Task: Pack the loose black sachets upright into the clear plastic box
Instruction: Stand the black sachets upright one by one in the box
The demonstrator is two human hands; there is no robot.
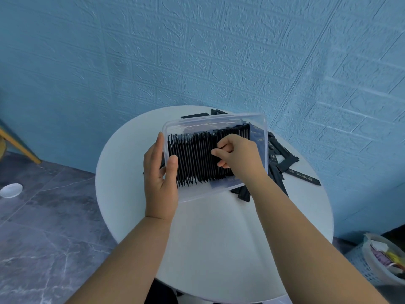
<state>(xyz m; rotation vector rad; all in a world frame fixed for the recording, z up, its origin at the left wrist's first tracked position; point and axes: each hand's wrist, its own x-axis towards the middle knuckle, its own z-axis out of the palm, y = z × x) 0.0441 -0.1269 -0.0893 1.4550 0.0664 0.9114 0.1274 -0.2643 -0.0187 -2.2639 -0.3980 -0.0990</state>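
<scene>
A clear plastic box (258, 119) sits on the round white table (219, 238), tilted a little toward me. A dense row of black sachets (195, 159) stands upright inside it, filling most of its length. My left hand (160, 183) grips the box's left wall, thumb inside the rim. My right hand (238, 154) reaches into the box from the right, fingers curled among the sachet tops; whether it pinches one I cannot tell. Loose black sachets (287, 163) lie flat on the table to the right of the box, and more sachets (195, 116) lie behind it.
A blue embossed wall (219, 51) rises right behind the table. A mesh basket (381, 260) with wrappers stands on the floor at lower right. A white dish (11, 190) lies on the grey tiled floor at left, near a wooden leg (19, 145).
</scene>
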